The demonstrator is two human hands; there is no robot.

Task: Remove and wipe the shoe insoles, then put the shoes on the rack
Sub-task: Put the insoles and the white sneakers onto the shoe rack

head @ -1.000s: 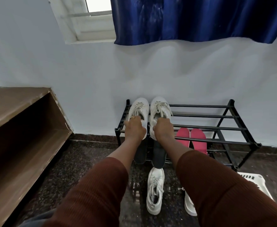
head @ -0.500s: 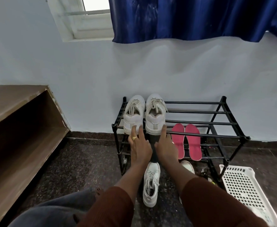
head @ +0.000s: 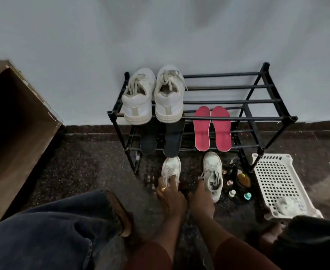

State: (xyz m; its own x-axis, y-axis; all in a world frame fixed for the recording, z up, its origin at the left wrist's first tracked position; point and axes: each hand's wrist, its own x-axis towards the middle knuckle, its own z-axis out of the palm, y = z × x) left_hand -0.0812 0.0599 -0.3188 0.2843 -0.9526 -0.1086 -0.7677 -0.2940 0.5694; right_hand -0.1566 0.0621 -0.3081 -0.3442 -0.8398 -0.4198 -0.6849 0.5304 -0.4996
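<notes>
A black metal rack [head: 238, 118] stands against the wall. Two large white sneakers [head: 152, 98] sit on the left of its top shelf, heels toward me. On the lower shelf lie two dark insoles [head: 172, 141] and two pink insoles [head: 212, 129]. Two smaller white sneakers stand on the floor in front of the rack. My left hand [head: 171, 197] grips the left small sneaker [head: 171, 165] at its opening. My right hand [head: 200, 201] holds the right small sneaker [head: 213, 172] at its near side by the laces.
A white perforated plastic basket [head: 277, 180] with a crumpled cloth [head: 289, 205] lies on the floor at the right. Small bottles and caps [head: 242, 184] are scattered beside it. A brown wooden shelf unit [head: 14, 123] stands at the left. My knee [head: 43, 234] is low left.
Both hands let go of the large sneakers on the top shelf, came down to the floor, and took hold of the two small sneakers. The view tilted downward.
</notes>
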